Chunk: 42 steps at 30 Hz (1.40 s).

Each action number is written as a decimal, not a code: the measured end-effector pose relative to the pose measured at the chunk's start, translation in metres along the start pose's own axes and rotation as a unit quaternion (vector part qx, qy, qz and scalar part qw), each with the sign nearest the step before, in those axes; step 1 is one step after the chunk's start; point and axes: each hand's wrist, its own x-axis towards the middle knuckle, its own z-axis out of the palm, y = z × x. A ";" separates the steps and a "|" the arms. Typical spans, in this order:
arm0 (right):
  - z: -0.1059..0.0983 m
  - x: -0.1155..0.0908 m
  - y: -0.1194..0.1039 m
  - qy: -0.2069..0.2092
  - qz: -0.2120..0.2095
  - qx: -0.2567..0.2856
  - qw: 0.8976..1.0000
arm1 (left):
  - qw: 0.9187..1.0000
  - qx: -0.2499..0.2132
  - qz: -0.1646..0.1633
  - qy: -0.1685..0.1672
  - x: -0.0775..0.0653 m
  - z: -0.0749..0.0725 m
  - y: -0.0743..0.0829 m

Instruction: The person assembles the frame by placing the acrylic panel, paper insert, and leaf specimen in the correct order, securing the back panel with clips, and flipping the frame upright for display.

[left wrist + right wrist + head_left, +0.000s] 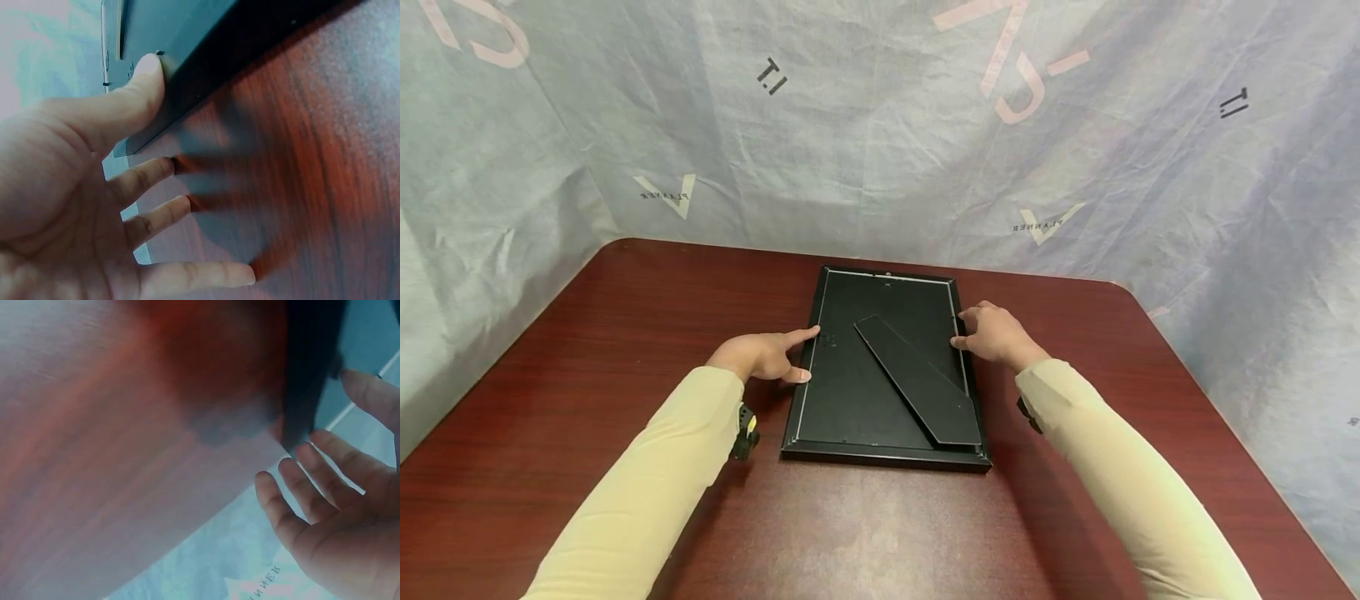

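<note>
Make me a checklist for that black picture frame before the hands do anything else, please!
1. Is the picture frame lying back side up? Ok: its black back shows.
2. Is it away from the table's edges? Ok: bare table shows around it.
3. Is the left hand at the frame? Ok: it is at the left edge.
4. Is the right hand there too? Ok: it is at the right edge.
5. Is the stand pressed fully flat? Cannot tell: it lies slantwise across the back.
6. Is the front all right? Cannot tell: it faces down.
</note>
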 end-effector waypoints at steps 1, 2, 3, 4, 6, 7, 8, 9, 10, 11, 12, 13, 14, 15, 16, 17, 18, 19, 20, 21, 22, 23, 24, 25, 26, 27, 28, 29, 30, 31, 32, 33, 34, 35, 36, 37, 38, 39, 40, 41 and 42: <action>-0.002 0.003 -0.002 -0.004 0.000 0.006 1.000 | 1.000 0.000 -0.001 0.000 0.000 0.000 -0.001; -0.004 0.006 -0.005 -0.007 -0.001 0.013 1.000 | 1.000 -0.001 -0.002 0.000 0.000 -0.001 -0.001; -0.006 0.009 -0.007 -0.010 -0.003 0.022 1.000 | 1.000 -0.002 -0.003 -0.001 0.000 -0.001 -0.002; -0.007 0.012 -0.010 -0.014 -0.005 0.035 0.999 | 1.000 -0.002 -0.004 0.000 0.000 -0.001 -0.002; -0.008 0.019 -0.017 -0.022 -0.009 0.059 0.998 | 1.000 -0.003 -0.005 0.001 -0.001 -0.002 -0.002; -0.007 0.023 -0.021 -0.026 -0.013 0.068 0.997 | 1.000 -0.003 -0.006 0.002 -0.001 -0.002 -0.002; -0.007 0.027 -0.026 -0.029 -0.017 0.073 0.997 | 1.000 -0.001 -0.005 0.002 -0.001 -0.002 -0.002; -0.006 0.030 -0.030 -0.032 -0.021 0.078 0.996 | 1.000 0.002 -0.005 0.002 -0.001 -0.002 -0.001; -0.005 0.034 -0.034 -0.033 -0.023 0.080 0.996 | 1.000 0.004 -0.005 0.003 -0.002 -0.001 -0.001; -0.005 0.038 -0.038 -0.034 -0.026 0.078 0.996 | 1.000 0.007 -0.004 0.003 -0.002 -0.001 0.000; -0.004 0.042 -0.042 -0.034 -0.027 0.078 0.996 | 1.000 0.010 -0.003 0.003 -0.002 -0.001 0.001; -0.004 0.046 -0.045 -0.035 -0.028 0.074 0.996 | 1.000 0.011 -0.001 0.002 -0.001 0.000 0.002; -0.004 0.050 -0.048 -0.036 -0.027 0.070 0.997 | 1.000 0.012 0.000 0.002 0.000 0.001 0.003; -0.003 0.054 -0.050 -0.036 -0.028 0.062 0.997 | 1.000 0.010 0.002 0.003 0.001 0.001 0.004; -0.003 0.059 -0.053 -0.037 -0.027 0.055 0.997 | 1.000 0.009 0.003 0.003 0.002 0.001 0.005; -0.003 0.063 -0.057 -0.039 -0.026 0.048 0.998 | 1.000 0.008 0.003 0.003 0.003 0.002 0.005; -0.003 0.068 -0.060 -0.041 -0.026 0.041 0.998 | 1.000 0.005 0.003 0.004 0.003 0.002 0.004; -0.002 0.073 -0.064 -0.044 -0.028 0.032 0.998 | 1.000 0.003 0.002 0.005 0.004 0.002 0.004; -0.002 0.077 -0.067 -0.049 -0.029 0.024 0.998 | 1.000 0.004 0.001 0.005 0.003 0.001 0.003; -0.001 0.082 -0.071 -0.052 -0.030 0.013 0.998 | 1.000 0.005 -0.002 0.006 0.003 0.001 0.003; 0.000 0.086 -0.074 -0.056 -0.031 0.004 0.998 | 1.000 0.005 -0.004 0.006 0.003 0.000 0.002; 0.002 0.090 -0.077 -0.059 -0.033 -0.006 0.998 | 1.000 0.006 -0.006 0.007 0.002 0.001 0.001; 0.003 0.094 -0.079 -0.061 -0.032 -0.015 0.998 | 1.000 0.006 -0.008 0.008 0.002 0.000 0.000; 0.004 0.096 -0.082 -0.062 -0.031 -0.025 0.997 | 1.000 0.008 -0.010 0.008 0.001 0.000 -0.001; 0.005 0.099 -0.084 -0.061 -0.027 -0.032 0.997 | 1.000 0.008 -0.011 0.009 0.001 0.000 -0.002; 0.006 0.101 -0.086 -0.061 -0.023 -0.037 0.997 | 1.000 0.007 -0.012 0.010 0.001 0.000 -0.002; 0.007 0.102 -0.087 -0.060 -0.017 -0.038 0.997 | 1.000 0.007 -0.011 0.011 0.001 0.000 -0.002; 0.008 0.103 -0.088 -0.059 -0.011 -0.039 0.997 | 1.000 0.007 -0.011 0.012 0.001 0.000 -0.002; 0.009 0.103 -0.090 -0.059 -0.003 -0.040 0.997 | 1.000 0.006 -0.011 0.012 0.001 0.000 -0.002; 0.010 0.103 -0.090 -0.059 0.003 -0.041 0.997 | 1.000 0.007 -0.011 0.013 0.002 0.000 -0.002; 0.011 0.104 -0.091 -0.059 0.008 -0.040 0.997 | 1.000 0.008 -0.011 0.013 0.002 0.000 -0.003; 0.013 0.104 -0.092 -0.059 0.011 -0.041 0.997 | 1.000 0.009 -0.011 0.013 0.002 0.000 -0.003; 0.014 0.104 -0.093 -0.058 0.015 -0.040 0.997 | 1.000 0.009 -0.011 0.014 0.002 -0.001 -0.003; 0.015 0.105 -0.093 -0.057 0.018 -0.040 0.997 | 1.000 0.010 -0.011 0.013 0.003 0.000 -0.003; 0.015 0.105 -0.094 -0.056 0.021 -0.038 0.997 | 1.000 0.010 -0.011 0.012 0.003 0.000 -0.004; 0.016 0.104 -0.095 -0.054 0.021 -0.040 0.998 | 1.000 0.010 -0.011 0.011 0.003 -0.001 -0.004; 0.016 0.104 -0.095 -0.051 0.022 -0.039 0.998 | 1.000 0.012 -0.012 0.011 0.003 -0.001 -0.004; 0.017 0.104 -0.095 -0.049 0.024 -0.037 0.998 | 1.000 0.013 -0.012 0.010 0.003 -0.001 -0.004; 0.017 0.104 -0.096 -0.048 0.026 -0.035 0.998 | 1.000 0.012 -0.011 0.010 0.002 -0.001 -0.004; 0.017 0.104 -0.096 -0.046 0.027 -0.036 0.998 | 1.000 0.013 -0.011 0.010 0.002 -0.001 -0.004; 0.017 0.103 -0.095 -0.045 0.028 -0.036 0.998 | 1.000 0.013 -0.012 0.010 0.002 -0.001 -0.004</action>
